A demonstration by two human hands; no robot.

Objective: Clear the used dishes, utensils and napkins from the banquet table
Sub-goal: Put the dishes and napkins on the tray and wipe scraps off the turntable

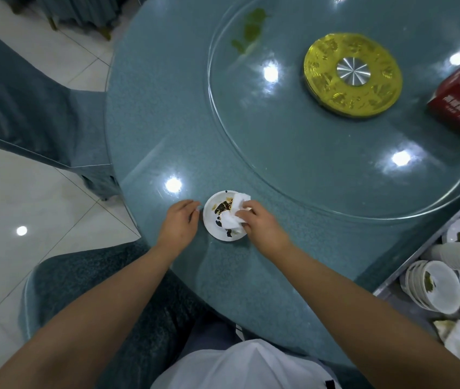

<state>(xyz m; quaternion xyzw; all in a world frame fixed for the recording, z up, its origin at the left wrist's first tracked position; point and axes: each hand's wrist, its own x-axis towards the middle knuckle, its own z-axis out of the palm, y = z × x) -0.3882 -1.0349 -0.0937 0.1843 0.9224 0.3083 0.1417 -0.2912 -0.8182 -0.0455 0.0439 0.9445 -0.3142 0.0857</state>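
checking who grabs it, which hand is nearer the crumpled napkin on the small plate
Right. The right hand pinches the crumpled napkin on the dirty small plate; the left hand sits just off the plate's left rim.

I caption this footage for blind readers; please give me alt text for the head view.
A person's right hand presses a crumpled white napkin onto a sauce-stained small plate on a teal round table, the left hand beside the plate. A tray of stacked dirty dishes sits at right.
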